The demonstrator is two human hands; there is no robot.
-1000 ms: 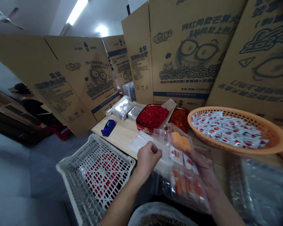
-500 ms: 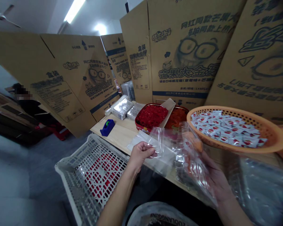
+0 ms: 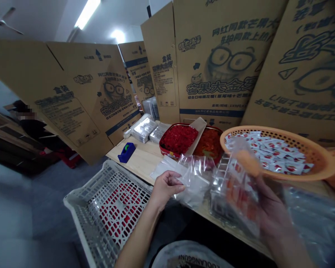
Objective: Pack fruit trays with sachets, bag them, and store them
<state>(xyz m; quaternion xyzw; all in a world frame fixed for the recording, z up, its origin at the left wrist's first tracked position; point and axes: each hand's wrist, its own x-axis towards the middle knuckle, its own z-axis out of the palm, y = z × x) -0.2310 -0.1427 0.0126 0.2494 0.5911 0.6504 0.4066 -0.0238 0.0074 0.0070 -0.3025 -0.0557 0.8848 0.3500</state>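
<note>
My left hand [image 3: 164,188] pinches an empty clear plastic bag [image 3: 194,178] at its edge, above the near edge of the wooden table [image 3: 141,158]. My right hand [image 3: 273,214] is blurred by motion and grips a filled clear bag [image 3: 234,188] that holds orange pieces and small red-and-white sachets, tilted up toward the orange basket [image 3: 321,173]. The two bags are apart. More flat clear bags [image 3: 163,167] lie on the table just behind my left hand.
The orange basket holds many red-and-white sachets. A red tin [image 3: 167,149] with red and orange bits stands mid-table, a blue tape dispenser [image 3: 127,152] to its left. A white slotted crate [image 3: 106,208] sits lower left. Tall cardboard cartons [image 3: 220,63] wall the back. A person [image 3: 35,124] sits far left.
My right hand has carried the filled bag rightward and up, away from the left hand. The left hand has kept hold of the empty bag and dropped slightly.
</note>
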